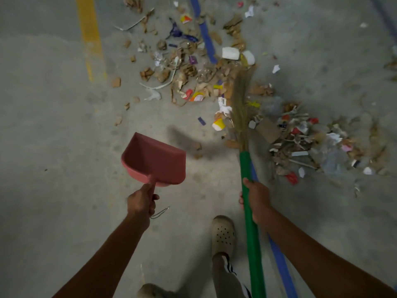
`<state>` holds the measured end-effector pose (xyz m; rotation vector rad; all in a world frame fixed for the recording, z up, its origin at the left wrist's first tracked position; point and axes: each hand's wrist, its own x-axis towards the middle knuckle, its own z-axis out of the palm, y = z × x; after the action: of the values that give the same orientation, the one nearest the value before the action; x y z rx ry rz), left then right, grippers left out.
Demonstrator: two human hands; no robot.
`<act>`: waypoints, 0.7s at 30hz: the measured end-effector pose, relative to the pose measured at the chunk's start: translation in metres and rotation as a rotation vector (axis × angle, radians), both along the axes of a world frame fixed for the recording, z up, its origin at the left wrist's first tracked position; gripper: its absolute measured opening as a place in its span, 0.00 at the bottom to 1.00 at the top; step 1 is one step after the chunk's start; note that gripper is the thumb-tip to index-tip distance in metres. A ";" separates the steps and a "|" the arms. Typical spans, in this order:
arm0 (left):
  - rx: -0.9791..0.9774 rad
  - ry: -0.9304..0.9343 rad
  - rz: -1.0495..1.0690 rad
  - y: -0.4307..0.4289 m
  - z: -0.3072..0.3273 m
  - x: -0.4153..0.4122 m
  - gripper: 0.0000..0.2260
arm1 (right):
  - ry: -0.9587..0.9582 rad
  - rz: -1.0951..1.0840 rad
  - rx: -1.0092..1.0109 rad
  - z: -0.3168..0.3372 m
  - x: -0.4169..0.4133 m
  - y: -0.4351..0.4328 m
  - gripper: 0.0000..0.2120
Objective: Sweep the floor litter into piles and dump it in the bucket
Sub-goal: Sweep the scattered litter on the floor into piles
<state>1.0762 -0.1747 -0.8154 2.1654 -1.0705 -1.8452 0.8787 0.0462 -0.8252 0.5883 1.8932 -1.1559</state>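
- In the right hand [256, 201], fingers curled fully round the green shaft: the broom [246, 168], gripped low down, near the bristle end.
- Long axis almost straight away from the body; shaft end back past the shoe [222, 235], bristles [241, 100] pointing forward and lying among the litter.
- Probably light, stiff along the shaft, soft and springy at the bristles; best taken by the shaft as now, and higher up for longer strokes.
- In the left hand [140, 202], fingers closed tight round the stub handle: the dustpan [154, 160], seemingly held off the floor [53, 125], mouth facing away from the body, handle pointing back.
- Likely thin, light plastic, rigid enough to scoop with; no better hold than that handle.
- Ahead, around the blue tape [206, 37]: a loose spread of litter [193, 69], with torn cardboard, paper scraps and wrappers.
- Just right of the bristles: a denser pile [311, 143].
- Very light, loose stuff, likely to flutter or scatter under a fast stroke; calls for short, low sweeps.
- No bucket in view.
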 end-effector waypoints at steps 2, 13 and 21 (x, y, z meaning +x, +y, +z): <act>-0.022 -0.016 -0.010 -0.003 0.003 -0.010 0.17 | 0.014 0.045 -0.005 0.005 0.006 -0.002 0.11; 0.123 -0.198 -0.045 0.025 -0.006 -0.012 0.14 | -0.248 0.556 0.230 -0.011 0.030 0.042 0.12; 0.133 -0.122 -0.110 0.038 -0.013 -0.043 0.13 | -0.079 0.139 0.301 -0.041 -0.056 0.066 0.17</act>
<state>1.0331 -0.1371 -0.8282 2.3669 -1.1428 -1.9027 0.8227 0.1126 -0.8665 0.6434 2.0196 -0.7545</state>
